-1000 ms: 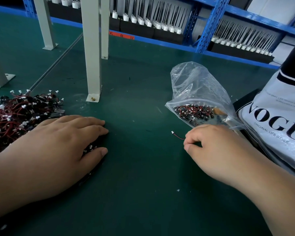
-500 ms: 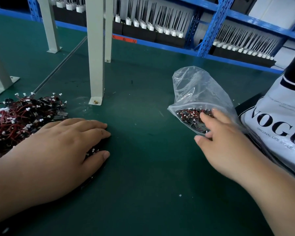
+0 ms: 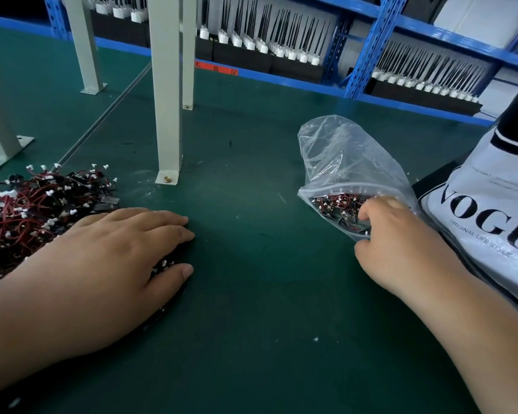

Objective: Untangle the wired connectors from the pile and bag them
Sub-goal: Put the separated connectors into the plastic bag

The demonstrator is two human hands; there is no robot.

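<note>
A tangled pile of red-and-black wired connectors [image 3: 33,210] with white plugs lies at the left of the green table. My left hand [image 3: 108,264] rests flat on the pile's near edge, fingers straight, with a few connectors [image 3: 162,264] showing between thumb and fingers. At the right a clear plastic bag [image 3: 347,162] lies with its mouth toward me and bagged connectors [image 3: 335,204] inside. My right hand [image 3: 401,246] is at that mouth. Its fingers curl inside the bag while the thumb sits under the lower lip. Whether a connector is still in the fingers is hidden.
A white VOGUE bag [image 3: 491,216] lies right of the plastic bag. Grey bench posts [image 3: 166,115] stand bolted to the table [image 3: 251,294] behind the pile. Blue shelving [image 3: 371,43] with trays of black-wired parts runs along the back.
My right hand carried a single red-wired connector from the table up to the bag, and its fingers have now gone into the bag's mouth. My left hand stayed flat on the pile.
</note>
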